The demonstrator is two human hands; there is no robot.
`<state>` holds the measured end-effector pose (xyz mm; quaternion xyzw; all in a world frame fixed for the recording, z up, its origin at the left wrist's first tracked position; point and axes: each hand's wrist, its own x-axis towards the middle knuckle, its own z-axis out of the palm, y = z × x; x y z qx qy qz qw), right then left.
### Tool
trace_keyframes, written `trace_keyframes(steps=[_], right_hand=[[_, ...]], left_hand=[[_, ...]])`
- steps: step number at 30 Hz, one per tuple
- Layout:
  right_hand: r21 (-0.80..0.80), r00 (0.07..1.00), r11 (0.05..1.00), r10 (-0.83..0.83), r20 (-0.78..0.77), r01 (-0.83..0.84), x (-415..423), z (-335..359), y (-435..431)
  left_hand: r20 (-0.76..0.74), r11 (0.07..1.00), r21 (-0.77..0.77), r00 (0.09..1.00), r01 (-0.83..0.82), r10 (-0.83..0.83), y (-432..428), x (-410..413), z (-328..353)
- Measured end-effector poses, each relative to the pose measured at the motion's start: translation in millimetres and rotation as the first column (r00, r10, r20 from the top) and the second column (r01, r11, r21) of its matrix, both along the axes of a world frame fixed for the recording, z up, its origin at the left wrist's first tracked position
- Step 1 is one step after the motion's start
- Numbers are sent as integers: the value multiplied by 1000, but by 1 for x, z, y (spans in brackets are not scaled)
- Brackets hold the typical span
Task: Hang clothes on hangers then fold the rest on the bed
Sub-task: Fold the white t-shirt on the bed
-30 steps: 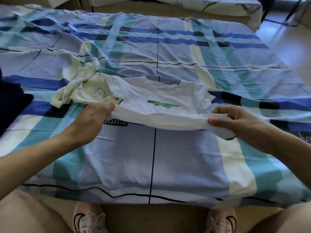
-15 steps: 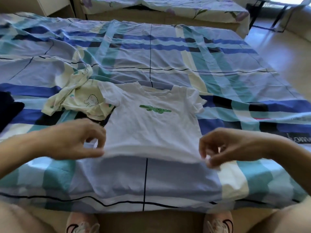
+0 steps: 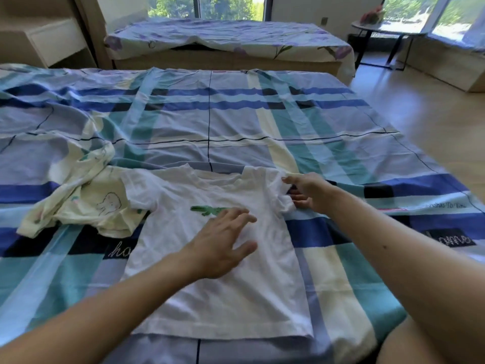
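Observation:
A small white t-shirt (image 3: 223, 292) with a green crocodile print lies flat, front up, on the checked bed cover (image 3: 210, 122), its hem toward me. My left hand (image 3: 223, 243) rests on its chest with the fingers spread, just below the print. My right hand (image 3: 307, 193) is at the shirt's right sleeve and pinches the sleeve's cloth. A crumpled pale yellow garment (image 3: 86, 203) with a line drawing lies to the left, its edge under the white shirt's left sleeve.
A second bed (image 3: 228, 38) with a floral cover stands behind this one. A round side table (image 3: 385, 32) is at the back right by the windows. Wooden floor (image 3: 420, 109) runs along the bed's right side. A drawer unit (image 3: 52, 40) stands at the back left.
Both hands let go of the shirt's hem after pulling it flat toward me. The left hand moved onto the chest, the right hand up to the right sleeve. The view tilted up.

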<state>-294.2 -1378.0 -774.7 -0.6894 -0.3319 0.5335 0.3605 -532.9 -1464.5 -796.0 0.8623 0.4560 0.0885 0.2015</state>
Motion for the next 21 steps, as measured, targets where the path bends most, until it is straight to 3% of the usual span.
trace_keyframes(steps=[4, 7, 11, 14, 17, 19, 21], right_hand=[[-18, 998, 1000, 2, 65, -1, -4, -7, 18], [-51, 978, 991, 132, 164, -126, 2, -6, 19], [29, 922, 958, 266, 282, -286, 6, -6, 19], [78, 923, 940, 307, 233, -333, 4, -5, 23], [134, 951, 942, 305, 45, -308, 7, -8, 30], [114, 957, 954, 285, -54, -277, 8, -7, 30], [66, 964, 965, 257, -60, -253, 8, -7, 28]], left_hand=[[33, 994, 59, 996, -91, 89, 25, 37, -14], [27, 994, 81, 997, -78, 76, 44, 56, -22], [15, 994, 87, 998, -63, 62, 53, 66, -38], [-2, 987, 147, 997, -70, 71, 44, 65, -47], [-6, 981, 172, 996, -91, 93, 42, 66, -49], [-22, 980, 174, 994, -100, 106, 42, 66, -50], [-45, 978, 184, 993, -99, 109, 43, 66, -52]])
